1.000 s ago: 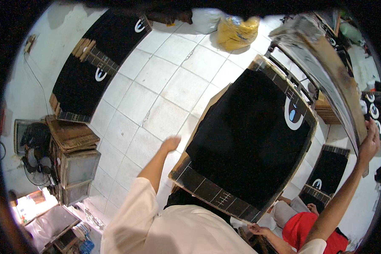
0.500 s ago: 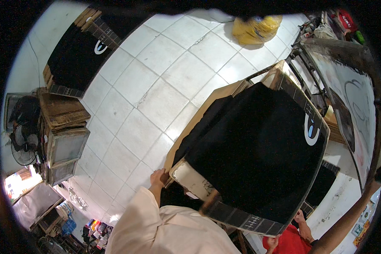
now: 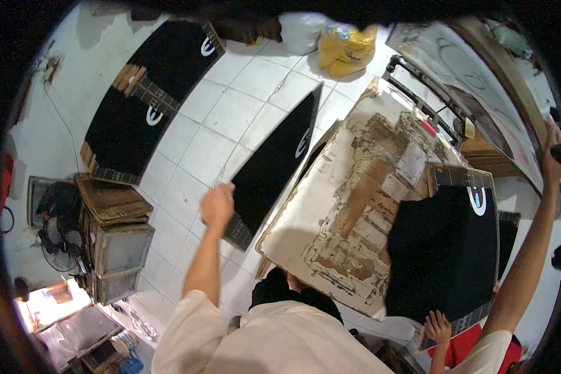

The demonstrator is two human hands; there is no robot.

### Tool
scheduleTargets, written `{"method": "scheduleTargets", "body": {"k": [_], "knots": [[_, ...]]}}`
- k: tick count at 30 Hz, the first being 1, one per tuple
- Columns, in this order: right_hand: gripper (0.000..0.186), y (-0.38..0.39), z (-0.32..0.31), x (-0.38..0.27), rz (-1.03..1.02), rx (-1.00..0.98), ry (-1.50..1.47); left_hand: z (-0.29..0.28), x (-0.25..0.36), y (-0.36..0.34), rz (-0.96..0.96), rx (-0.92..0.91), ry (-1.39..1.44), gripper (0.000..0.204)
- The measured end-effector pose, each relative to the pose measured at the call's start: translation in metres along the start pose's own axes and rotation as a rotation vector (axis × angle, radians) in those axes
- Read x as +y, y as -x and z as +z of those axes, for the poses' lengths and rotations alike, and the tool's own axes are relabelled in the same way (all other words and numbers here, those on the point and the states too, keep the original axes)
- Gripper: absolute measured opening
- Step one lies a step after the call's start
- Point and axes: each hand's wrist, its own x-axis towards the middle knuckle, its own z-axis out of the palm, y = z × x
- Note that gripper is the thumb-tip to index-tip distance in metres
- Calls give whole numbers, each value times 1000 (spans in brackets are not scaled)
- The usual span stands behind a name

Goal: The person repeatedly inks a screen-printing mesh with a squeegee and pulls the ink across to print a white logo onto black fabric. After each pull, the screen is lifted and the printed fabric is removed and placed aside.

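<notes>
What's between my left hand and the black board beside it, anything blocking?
Nothing visible. Your left hand appears right at the left edge of the black board. The worn table is on the board's other side, to the right.

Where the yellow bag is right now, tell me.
In the head view, the yellow bag sits on the tiled floor near the top, right of centre, just right of the white bag and beyond the worn board.
</notes>
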Motion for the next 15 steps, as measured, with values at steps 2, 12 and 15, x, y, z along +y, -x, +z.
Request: {"method": "scheduleTargets", "body": {"k": [2,12,15], "knots": [[44,-2,-12,-35,286,-92,-204,-95,-2,-18,43,85,-91,43],[68,9,-84,-127,467,-53,-406,-463,-111,19,135,199,231,44],[66,12,-84,-135,494,0,-318,-439,-129,34,27,134,506,39]]}}
